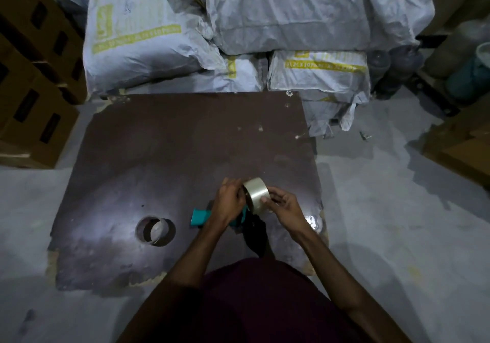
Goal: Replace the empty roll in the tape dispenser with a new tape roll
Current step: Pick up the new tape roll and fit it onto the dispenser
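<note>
A new roll of clear tape (pixel 256 192) stands on edge above the dark brown board (pixel 172 143). My left hand (pixel 230 201) grips its left side and my right hand (pixel 283 204) pinches its right rim with thumb and fingers. Under my hands lies the tape dispenser, its teal handle (pixel 199 217) poking out to the left and its black part (pixel 256 232) below my wrists. The empty cardboard core (pixel 156 230) lies on the board to the left, apart from both hands.
Grey-white sacks with yellow print (pixel 238 37) are piled behind the board. Brown cartons (pixel 31 77) stack up at the left, more boxes (pixel 461 143) at the right. A crumpled shiny scrap (pixel 312 220) lies near the board's right edge. Pale floor surrounds the board.
</note>
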A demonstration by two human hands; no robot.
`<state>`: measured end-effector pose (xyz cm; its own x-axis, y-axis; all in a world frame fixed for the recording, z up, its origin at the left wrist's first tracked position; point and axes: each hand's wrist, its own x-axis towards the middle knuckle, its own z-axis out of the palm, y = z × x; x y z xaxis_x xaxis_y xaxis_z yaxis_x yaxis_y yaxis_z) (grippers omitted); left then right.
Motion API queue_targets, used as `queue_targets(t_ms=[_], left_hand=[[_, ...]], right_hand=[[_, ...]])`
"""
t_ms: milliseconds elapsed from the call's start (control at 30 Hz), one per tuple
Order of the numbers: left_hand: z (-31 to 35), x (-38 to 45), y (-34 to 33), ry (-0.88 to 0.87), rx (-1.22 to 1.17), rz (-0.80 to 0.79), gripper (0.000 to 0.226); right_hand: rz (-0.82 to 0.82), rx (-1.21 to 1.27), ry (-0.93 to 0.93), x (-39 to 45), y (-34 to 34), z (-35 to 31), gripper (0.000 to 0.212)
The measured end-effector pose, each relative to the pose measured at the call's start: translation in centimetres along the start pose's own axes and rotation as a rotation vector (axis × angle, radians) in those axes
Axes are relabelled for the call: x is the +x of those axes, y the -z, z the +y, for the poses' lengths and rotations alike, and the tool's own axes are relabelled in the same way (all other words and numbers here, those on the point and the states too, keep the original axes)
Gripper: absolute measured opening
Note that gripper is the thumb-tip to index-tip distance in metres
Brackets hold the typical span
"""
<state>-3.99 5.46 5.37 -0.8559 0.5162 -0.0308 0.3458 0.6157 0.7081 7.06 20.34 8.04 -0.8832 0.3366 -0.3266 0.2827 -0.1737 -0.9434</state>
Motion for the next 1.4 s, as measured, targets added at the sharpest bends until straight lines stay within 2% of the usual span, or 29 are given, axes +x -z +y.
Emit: queue_targets(t_ms=[167, 467, 700, 833, 933, 1033, 1100, 1267, 1400], left_hand=[[-0.5, -0.3, 0.4, 0.155, -0.109, -0.019, 0.049], [-1.3, -1.0, 0.4, 0.234, -0.167, 0.024, 0.041], [-0.7, -0.8, 0.7, 0.316, -0.301, 0.063, 0.048], [-0.6, -1.1, 0.3, 0.345, -0.353, 0.114, 0.021], [0.0, -1.8, 0.1, 0.339, -0.478, 0.015, 0.006], [0.5, -2.8, -0.3, 0.277, -0.576, -0.146, 0.020], [0.5, -3.3, -0.7, 0.261, -0.617, -0.209, 0.024], [0.8, -4.1, -0.9, 0.235, -0.588, -0.224, 0.020], [1.1, -4.7, -1.2, 0.227, -0.581, -0.184, 0.024]], right_hand=[[-0.028, -0.006, -0.032, 0.2, -0.8, -0.4, 0.028], [-0.107, 0.018, -0.064, 0.2, -1.7, -0.2, 0.037], [-0.038, 0.061, -0.105, 0.1, -2.3, -0.1, 0.034], [0.059, 0.136, -0.145, 0.0, -2.3, -0.2, 0.029], [0.132, 0.173, -0.150, -0.2, -2.1, 0.1, 0.020], [0.186, 0.187, -0.139, -0.5, -2.2, 0.2, 0.013], [0.212, 0.209, -0.121, -0.9, -2.1, 0.4, 0.017], [0.297, 0.205, -0.091, -1.1, -1.7, 1.4, 0.028], [0.314, 0.095, -0.067, -1.6, -1.3, 1.9, 0.023]])
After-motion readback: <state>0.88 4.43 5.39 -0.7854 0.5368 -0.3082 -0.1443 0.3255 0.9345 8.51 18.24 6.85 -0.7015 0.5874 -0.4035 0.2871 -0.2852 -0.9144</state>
